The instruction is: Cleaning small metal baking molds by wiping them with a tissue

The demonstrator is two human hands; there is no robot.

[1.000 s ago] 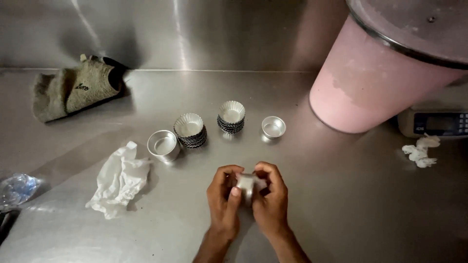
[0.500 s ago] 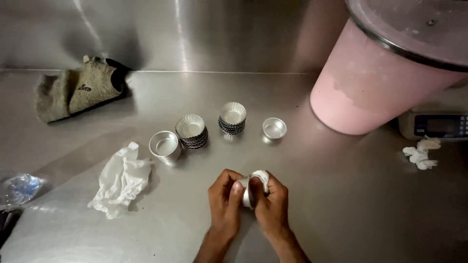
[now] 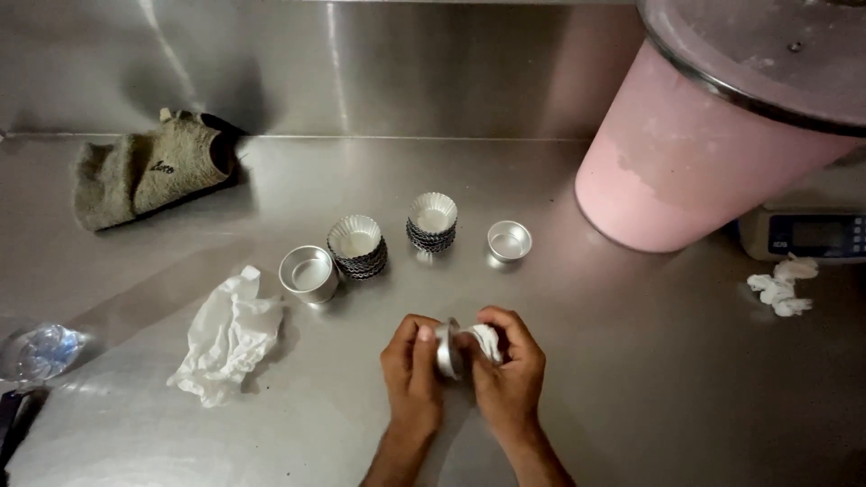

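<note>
Head view: metal cup [image 3: 446, 347] sideways, mouth rightward

**Both hands together at bottom centre, closed grips**

Forearms enter from the bottom edge and converge upward, wrists nearly touching. Left hand [image 3: 412, 363]: fingers curled, thumb up along the inner side, its nail facing the camera, pinching the rim of a small metal cup [image 3: 446, 347] held on edge. Right hand [image 3: 508, 365]: fingers wrapped over from the far side, thumb tucked in, pressing a wad of white tissue [image 3: 487, 340] against the cup's open face. Knuckles of both hands point away from the camera, backs of hands up. Hands sit just above the work surface; contact with it can't be told.
</note>
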